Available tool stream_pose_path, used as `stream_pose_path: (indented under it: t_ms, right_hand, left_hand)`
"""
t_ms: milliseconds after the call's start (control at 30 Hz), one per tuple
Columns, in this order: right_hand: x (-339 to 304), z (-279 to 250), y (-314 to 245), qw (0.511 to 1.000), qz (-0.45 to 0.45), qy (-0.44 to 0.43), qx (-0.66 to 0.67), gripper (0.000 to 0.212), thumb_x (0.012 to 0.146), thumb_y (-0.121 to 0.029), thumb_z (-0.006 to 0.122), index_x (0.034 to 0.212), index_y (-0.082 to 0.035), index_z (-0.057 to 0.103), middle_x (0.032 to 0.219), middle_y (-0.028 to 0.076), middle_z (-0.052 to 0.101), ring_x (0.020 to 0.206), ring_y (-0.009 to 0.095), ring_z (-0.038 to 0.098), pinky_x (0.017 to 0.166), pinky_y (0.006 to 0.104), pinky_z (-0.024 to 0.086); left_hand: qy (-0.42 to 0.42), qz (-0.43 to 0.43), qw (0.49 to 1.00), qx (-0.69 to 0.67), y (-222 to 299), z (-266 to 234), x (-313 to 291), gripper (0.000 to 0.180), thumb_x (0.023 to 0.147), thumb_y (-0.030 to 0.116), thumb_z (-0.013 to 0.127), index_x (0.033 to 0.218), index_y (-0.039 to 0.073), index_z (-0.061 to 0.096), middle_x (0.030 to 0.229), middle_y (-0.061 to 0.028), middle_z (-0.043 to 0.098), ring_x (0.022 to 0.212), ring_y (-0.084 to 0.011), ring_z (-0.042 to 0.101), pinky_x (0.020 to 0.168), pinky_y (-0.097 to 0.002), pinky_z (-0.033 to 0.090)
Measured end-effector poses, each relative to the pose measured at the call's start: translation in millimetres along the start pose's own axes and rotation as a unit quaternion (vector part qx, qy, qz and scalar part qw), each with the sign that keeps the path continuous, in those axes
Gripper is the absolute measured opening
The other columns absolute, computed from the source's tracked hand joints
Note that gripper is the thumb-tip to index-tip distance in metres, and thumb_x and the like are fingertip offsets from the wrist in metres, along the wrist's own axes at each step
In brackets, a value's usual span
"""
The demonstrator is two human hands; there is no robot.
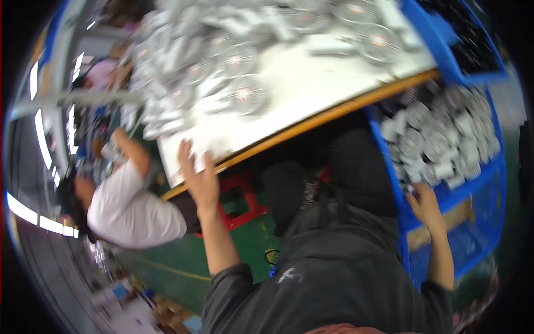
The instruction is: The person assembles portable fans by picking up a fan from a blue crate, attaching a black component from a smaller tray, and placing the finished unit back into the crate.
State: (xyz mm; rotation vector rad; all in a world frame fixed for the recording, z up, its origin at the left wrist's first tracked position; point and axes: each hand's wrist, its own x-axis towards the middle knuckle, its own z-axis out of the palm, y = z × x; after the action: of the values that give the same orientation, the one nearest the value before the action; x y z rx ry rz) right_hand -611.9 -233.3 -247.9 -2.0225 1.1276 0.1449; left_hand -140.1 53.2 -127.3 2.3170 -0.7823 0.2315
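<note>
Blue plastic crates (445,192) packed with round silver metal parts (439,142) fill the right of the frame, where the person's right hand (425,205) rests on the near rim of the lower crate, fingers curled over the edge; whether it pinches one of the parts cannot be told through the blur. Just left of centre, the left hand (199,178) is spread open, fingers splayed, palm pressed against the near corner of a white-topped worktable (300,89) with a yellow-orange edge. It grasps nothing.

Across the upper middle of the frame, the tabletop carries a dense scatter of shiny round metal discs (245,92) and small white blocks (328,44), all smeared by motion. Both forearms rise from dark grey sleeves (334,278) in the lower centre.

At centre left, a co-worker in a white shirt (130,214) leans beside the table's left end, one arm raised toward the heaped parts. A red stool (242,203) stands under the table corner on a green floor (183,267), between the co-worker and the person's dark trousers.
</note>
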Motion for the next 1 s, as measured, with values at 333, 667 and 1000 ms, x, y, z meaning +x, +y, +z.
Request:
stream_pose_path:
  t_ms: [333,667,1000]
  right_hand:
    - [37,12,-112,0.992,-0.124,-0.018,0.023,0.037,0.087,-0.008,0.067,0.12,0.006,0.06,0.106,0.022,0.068,0.087,0.033,0.067,0.078,0.0414,0.053]
    - [30,32,-178,0.968,-0.231,-0.054,0.08,0.033,0.085,-0.002,0.066,0.117,0.007,0.062,0.101,0.018,0.067,0.083,0.024,0.067,0.071,0.0311,0.054]
    - [41,60,-275,0.873,-0.362,-0.119,0.304,0.072,0.08,-0.014,0.079,0.142,-0.002,0.044,0.128,0.017,0.057,0.107,0.023,0.062,0.085,0.033,0.053]
  left_hand:
    - [0.091,-0.094,0.988,0.08,-104,-15,83,0.09,0.086,0.045,0.073,0.144,-0.012,0.033,0.15,-0.0321,0.031,0.142,-0.0417,0.03,0.117,-0.0449,0.027]
    - [0.198,-0.257,0.921,-0.216,-180,-40,148,0.096,0.083,0.046,0.077,0.144,-0.012,0.032,0.136,-0.0242,0.05,0.121,-0.029,0.054,0.104,-0.0367,0.042]
    - [0.083,-0.152,0.886,-0.431,28,-6,10,0.074,0.086,0.01,0.072,0.148,0.002,0.033,0.129,-0.0138,0.05,0.113,-0.0216,0.054,0.097,-0.0365,0.048]
